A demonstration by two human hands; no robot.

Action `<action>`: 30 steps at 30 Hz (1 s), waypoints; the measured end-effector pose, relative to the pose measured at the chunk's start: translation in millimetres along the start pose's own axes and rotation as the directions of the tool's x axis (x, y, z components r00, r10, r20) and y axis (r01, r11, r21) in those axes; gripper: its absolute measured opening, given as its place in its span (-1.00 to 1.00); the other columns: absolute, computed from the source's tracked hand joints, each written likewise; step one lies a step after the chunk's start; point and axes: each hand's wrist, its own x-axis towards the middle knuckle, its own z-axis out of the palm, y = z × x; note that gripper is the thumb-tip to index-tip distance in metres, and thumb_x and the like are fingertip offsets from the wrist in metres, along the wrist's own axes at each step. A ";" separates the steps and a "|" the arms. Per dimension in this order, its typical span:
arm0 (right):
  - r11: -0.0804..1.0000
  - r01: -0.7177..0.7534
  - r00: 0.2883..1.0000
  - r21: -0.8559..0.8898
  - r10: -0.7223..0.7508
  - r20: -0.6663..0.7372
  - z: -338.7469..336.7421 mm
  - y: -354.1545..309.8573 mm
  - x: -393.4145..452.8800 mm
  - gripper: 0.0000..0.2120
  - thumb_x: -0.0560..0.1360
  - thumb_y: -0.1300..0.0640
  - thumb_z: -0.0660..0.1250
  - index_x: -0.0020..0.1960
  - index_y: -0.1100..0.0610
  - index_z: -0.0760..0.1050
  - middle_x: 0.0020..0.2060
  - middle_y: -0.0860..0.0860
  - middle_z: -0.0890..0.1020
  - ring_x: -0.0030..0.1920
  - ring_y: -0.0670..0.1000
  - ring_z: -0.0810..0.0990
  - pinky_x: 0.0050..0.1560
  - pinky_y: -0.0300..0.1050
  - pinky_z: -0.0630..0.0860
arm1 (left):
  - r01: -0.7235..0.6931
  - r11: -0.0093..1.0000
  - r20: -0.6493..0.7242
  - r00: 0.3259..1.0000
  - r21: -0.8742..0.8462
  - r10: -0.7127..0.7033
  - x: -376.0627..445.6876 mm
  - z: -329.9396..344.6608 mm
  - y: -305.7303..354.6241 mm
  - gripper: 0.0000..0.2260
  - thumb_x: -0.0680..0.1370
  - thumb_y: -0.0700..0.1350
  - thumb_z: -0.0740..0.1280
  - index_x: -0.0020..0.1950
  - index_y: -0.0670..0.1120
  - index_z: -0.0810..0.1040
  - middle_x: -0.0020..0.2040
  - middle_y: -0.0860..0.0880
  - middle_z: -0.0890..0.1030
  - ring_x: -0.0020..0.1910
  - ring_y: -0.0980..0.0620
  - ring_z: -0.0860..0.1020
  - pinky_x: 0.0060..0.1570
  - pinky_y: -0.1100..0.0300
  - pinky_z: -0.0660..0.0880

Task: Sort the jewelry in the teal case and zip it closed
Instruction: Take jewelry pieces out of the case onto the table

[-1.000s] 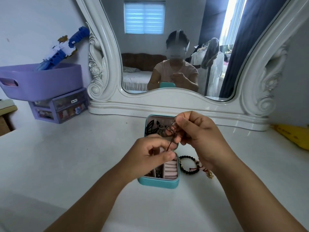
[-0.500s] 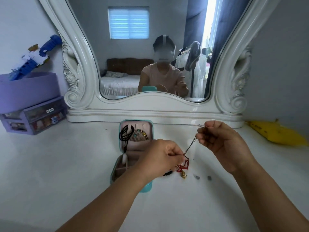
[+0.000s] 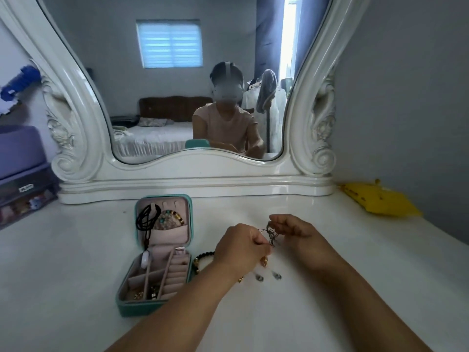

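Observation:
The teal case (image 3: 132, 307) lies open on the white table, left of my hands, its pink lid propped up. A black cord necklace (image 3: 146, 219) and a beaded bracelet (image 3: 168, 218) hang in the lid; small gold pieces sit in the front compartments. My left hand (image 3: 241, 246) and my right hand (image 3: 294, 231) pinch a thin dark cord necklace (image 3: 270, 232) bunched between them, a gold charm (image 3: 264, 262) dangling below. A black bead bracelet (image 3: 204, 256) lies beside the case, partly under my left wrist. Two small silver rings (image 3: 268, 277) rest on the table.
A large white ornate mirror (image 3: 198, 174) stands at the back and reflects a person and a bedroom. Purple drawers and a purple bin (image 3: 20, 174) stand at the far left. A yellow object (image 3: 378, 199) lies at the right by the wall.
The view has shifted right, so the case sits further left. My hands have come closer together, and the stretched cord is now bunched between them, lower over the table.

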 end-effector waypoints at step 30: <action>0.730 0.546 0.828 -0.411 -0.398 0.394 119.4 -68.0 -21.5 -0.87 0.40 0.24 0.37 -0.08 0.09 0.60 -0.16 -0.04 0.56 -0.16 -0.08 0.56 -0.11 -0.25 0.49 | -0.123 0.885 0.239 0.971 0.449 0.014 -80.3 -177.6 -78.8 -0.88 0.37 -0.17 0.44 -0.17 0.03 0.69 -0.34 0.17 0.57 -0.22 0.20 0.55 -0.28 0.45 0.41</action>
